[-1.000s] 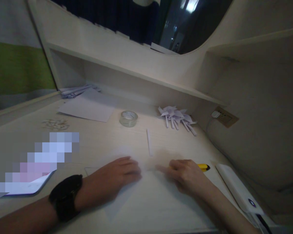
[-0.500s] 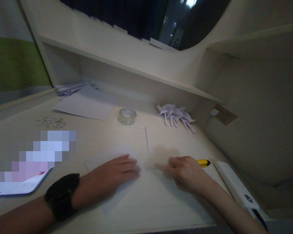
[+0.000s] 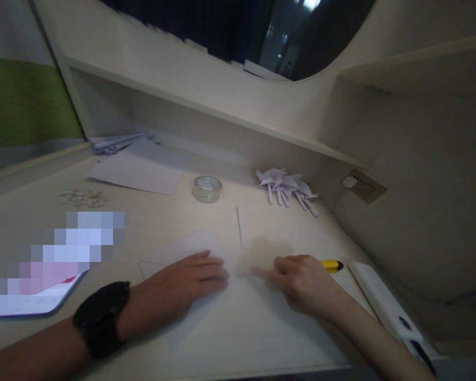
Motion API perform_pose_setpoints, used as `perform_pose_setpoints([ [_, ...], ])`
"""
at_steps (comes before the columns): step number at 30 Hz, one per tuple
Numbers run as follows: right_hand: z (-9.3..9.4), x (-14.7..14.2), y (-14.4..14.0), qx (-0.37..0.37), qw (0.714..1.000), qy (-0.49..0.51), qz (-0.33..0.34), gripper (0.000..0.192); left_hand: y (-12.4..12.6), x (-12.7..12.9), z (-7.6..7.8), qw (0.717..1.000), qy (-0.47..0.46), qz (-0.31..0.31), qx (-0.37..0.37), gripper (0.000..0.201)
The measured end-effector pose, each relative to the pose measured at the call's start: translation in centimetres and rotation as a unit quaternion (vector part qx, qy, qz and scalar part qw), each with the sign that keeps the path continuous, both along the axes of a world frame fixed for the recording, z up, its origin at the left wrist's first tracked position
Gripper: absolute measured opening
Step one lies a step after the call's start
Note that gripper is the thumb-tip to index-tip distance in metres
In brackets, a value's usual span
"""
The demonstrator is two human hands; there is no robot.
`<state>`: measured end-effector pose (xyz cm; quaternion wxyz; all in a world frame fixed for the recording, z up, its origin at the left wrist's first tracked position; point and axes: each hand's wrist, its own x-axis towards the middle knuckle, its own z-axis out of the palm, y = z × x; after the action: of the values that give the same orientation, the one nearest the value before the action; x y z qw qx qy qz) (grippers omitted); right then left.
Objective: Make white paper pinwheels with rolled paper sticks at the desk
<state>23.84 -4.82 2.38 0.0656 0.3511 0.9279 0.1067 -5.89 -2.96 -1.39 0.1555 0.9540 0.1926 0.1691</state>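
Desk scene, seen from above the person's hands. The left hand [image 3: 190,280], a dark watch [image 3: 101,319] on its wrist, lies palm down on a white sheet of paper [image 3: 222,317], fingers straight and pressed together, flattening it against the desk [image 3: 162,222]. The right hand [image 3: 305,283] rests on the same sheet just beside the left, index finger extended and touching the paper, the other fingers curled under; it pinches nothing. The paper lies at the near edge of the desk, under both hands. A yellow-tipped cutter [image 3: 331,265] shows just behind the right hand. A narrow paper strip [image 3: 241,227] lies beyond the hands, a roll of clear tape [image 3: 207,189] farther back, and a cluster of folded paper pinwheels [image 3: 286,188] sits near the wall socket [image 3: 360,185].
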Motion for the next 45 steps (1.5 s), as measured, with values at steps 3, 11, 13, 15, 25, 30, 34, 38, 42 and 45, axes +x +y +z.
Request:
perform_pose_setpoints([
  [3,0.2,-0.1,-0.1,0.000,1.000,-0.008,-0.001,0.061,0.0,-0.1,-0.2,1.000,-0.007,0.000,0.006,0.049],
  [11,0.7,-0.3,-0.2,-0.007,1.000,-0.027,-0.007,0.058,-0.1,-0.1,0.0,1.000,-0.007,-0.002,0.009,0.050],
  [13,0.6,-0.3,-0.2,-0.007,1.000,-0.027,-0.008,0.057,-0.2,-0.1,0.1,1.000,-0.008,-0.001,0.010,0.050],
  [15,0.6,-0.3,-0.2,-0.006,1.000,-0.025,-0.012,0.057,-0.2,0.0,0.2,1.000,-0.010,0.001,0.010,0.049],
  [25,0.4,-0.3,-0.1,0.005,1.000,-0.020,-0.002,0.059,-0.1,0.0,0.1,1.000,-0.021,-0.008,0.007,0.048],
  [30,0.7,-0.5,-0.1,0.005,1.000,-0.028,0.005,0.057,-0.4,0.2,0.3,1.000,-0.020,0.006,0.012,0.049],
  [34,0.8,-0.6,-0.2,0.008,0.999,-0.035,0.007,0.054,-0.8,0.2,0.7,0.999,-0.030,0.017,0.003,0.040],
  [38,0.7,-0.5,-0.3,0.007,0.999,-0.030,0.006,0.055,-0.9,0.0,0.9,0.999,-0.032,0.019,0.001,0.038],
  [42,0.7,-0.5,-0.3,0.007,1.000,-0.030,0.006,0.056,-0.8,-0.1,1.0,0.999,-0.036,0.015,-0.001,0.038],
  [45,0.8,-0.6,-0.3,0.009,0.999,-0.033,0.006,0.054,-0.8,0.0,0.8,0.999,-0.031,0.016,0.000,0.038],
])
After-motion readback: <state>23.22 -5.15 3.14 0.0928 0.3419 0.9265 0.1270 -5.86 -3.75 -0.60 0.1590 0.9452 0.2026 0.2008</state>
